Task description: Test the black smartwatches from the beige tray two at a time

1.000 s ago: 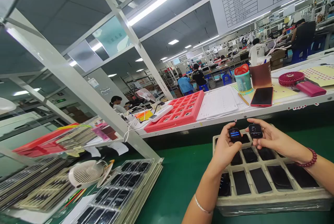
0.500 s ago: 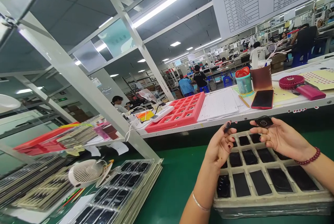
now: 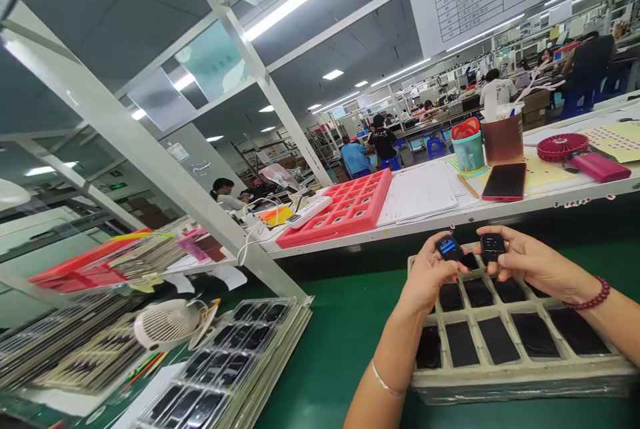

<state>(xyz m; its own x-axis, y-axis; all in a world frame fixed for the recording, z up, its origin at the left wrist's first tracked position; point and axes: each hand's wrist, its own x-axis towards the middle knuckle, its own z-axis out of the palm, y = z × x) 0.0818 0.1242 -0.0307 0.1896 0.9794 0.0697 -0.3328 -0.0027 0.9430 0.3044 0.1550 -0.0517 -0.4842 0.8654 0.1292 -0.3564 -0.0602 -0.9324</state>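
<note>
My left hand [image 3: 425, 275] is closed on a small black smartwatch body [image 3: 449, 248] whose lit screen shows blue and white lines. A second black smartwatch body [image 3: 493, 247], its screen showing small white marks, is gripped by the fingers of my right hand [image 3: 525, 257]. Neither watch has a strap that I can see. Both are held side by side, a little apart, above the far edge of a cream-coloured tray [image 3: 460, 377]. Dark rectangular pieces [image 3: 497, 341] lie in the tray's compartments. My hands and forearms hide part of the tray.
Left of my arms, clear plastic trays [image 3: 220, 365] of dark pieces are stacked on the green bench [image 3: 345, 322]. Beside them lies a white fan [image 3: 167, 325]. The raised shelf holds a red compartment tray [image 3: 345, 209], papers [image 3: 425, 192] and a phone [image 3: 505, 182]. Co-workers sit farther back.
Both watch bodies have been turned: the right one showed its back and now shows its screen, and the left one's lit screen has come into view. My hands are slightly nearer each other.
</note>
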